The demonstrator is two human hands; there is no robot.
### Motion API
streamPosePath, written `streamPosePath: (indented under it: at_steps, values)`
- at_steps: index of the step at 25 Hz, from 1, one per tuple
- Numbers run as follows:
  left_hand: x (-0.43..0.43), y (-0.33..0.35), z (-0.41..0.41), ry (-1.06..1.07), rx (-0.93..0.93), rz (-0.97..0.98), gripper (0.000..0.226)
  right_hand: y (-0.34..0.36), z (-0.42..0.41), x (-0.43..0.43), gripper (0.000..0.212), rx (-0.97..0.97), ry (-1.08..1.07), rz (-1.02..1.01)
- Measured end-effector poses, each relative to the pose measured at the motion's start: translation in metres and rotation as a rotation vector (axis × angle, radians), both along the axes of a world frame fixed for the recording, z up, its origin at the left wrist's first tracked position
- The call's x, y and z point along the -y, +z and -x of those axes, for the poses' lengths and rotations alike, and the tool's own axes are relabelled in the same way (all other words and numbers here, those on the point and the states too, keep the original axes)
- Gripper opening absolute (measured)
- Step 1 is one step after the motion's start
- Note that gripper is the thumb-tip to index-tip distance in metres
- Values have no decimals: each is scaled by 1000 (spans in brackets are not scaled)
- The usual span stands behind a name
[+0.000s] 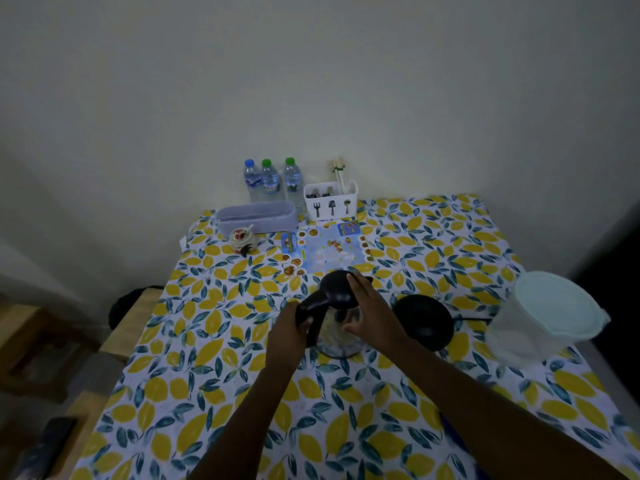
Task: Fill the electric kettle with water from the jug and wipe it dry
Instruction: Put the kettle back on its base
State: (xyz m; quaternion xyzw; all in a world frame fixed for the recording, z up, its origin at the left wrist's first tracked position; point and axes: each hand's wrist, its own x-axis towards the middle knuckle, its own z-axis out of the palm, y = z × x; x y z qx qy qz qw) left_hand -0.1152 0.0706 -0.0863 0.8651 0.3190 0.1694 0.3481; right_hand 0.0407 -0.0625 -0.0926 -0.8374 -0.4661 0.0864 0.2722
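**Both hands on kettle, mid-table**

Nearest: two bare forearms reach in from bottom edge over the lemon-print tablecloth (194, 393). L hand (289, 332) is wrapped round the black handle of the electric kettle (337, 336), fingers curled under it, so a firm grasp. R hand (372, 311) sits against the kettle's R side: thumb on the clear glass body, fingers up on the black lid (337, 289). Lid looks shut, but can't tell for sure from this angle. Kettle stands upright on the cloth, approx. centre of table, off its base.

Just R of kettle: round black power base (424, 322), flat on the cloth, cord running off to the R. Further R, near table edge: translucent jug (540, 327) w/ pale blue-green lid on, upright, well apart from kettle. Water level inside not readable.

Beyond kettle: colourful printed menu sheet (323, 249) lying flat. L of it a small ceramic pot (243, 240), behind that a pale lilac oblong container (258, 216).

Back at the wall: three water bottles (272, 180), one blue cap, two green, beside a white cutlery caddy (330, 200) w/ chopsticks sticking up.

L of table, dim: wooden furniture (45, 341).
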Motion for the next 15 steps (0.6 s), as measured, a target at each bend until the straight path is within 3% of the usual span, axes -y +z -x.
streamPosePath:
  at_steps: [8, 15]
  values:
    - [33, 28, -97, -297, 9, -40, 18, 28, -49, 72, 106, 87, -317, -88]
    - [70, 27, -153, -371, -58, 39, 21, 19, -83, 113, 107, 91, -434, -44]
